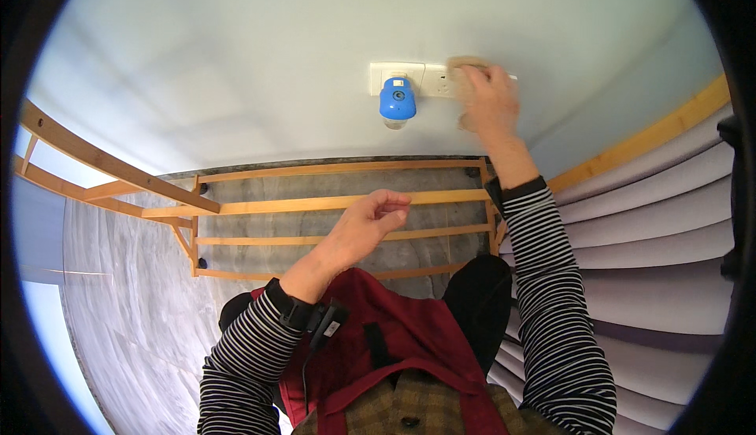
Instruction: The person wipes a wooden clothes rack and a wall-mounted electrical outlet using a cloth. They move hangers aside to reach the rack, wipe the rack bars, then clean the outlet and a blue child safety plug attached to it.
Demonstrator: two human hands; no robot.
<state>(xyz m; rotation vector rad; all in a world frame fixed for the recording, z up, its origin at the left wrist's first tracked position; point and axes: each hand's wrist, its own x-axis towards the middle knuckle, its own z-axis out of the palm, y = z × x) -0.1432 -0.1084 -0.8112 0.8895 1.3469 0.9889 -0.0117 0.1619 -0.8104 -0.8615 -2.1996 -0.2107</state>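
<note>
My right hand (491, 101), blurred, holds a tan cloth (463, 72) against the right part of a white wall socket panel (436, 80). The cloth and fingers hide some of the panel. A blue plug-in device (397, 99) with a clear lower part sits in the panel's left half. My left hand (378, 217) is raised above the wooden rack, lower and to the left, its fingers loosely curled with nothing seen between them.
A wooden slatted rack (266, 206) stands at the wall's foot, with wooden rails (118, 160) rising at left. Pleated light curtain-like fabric (644, 228) hangs at right beneath a wooden bar (638, 140). Grey marbled floor (136, 317) lies below.
</note>
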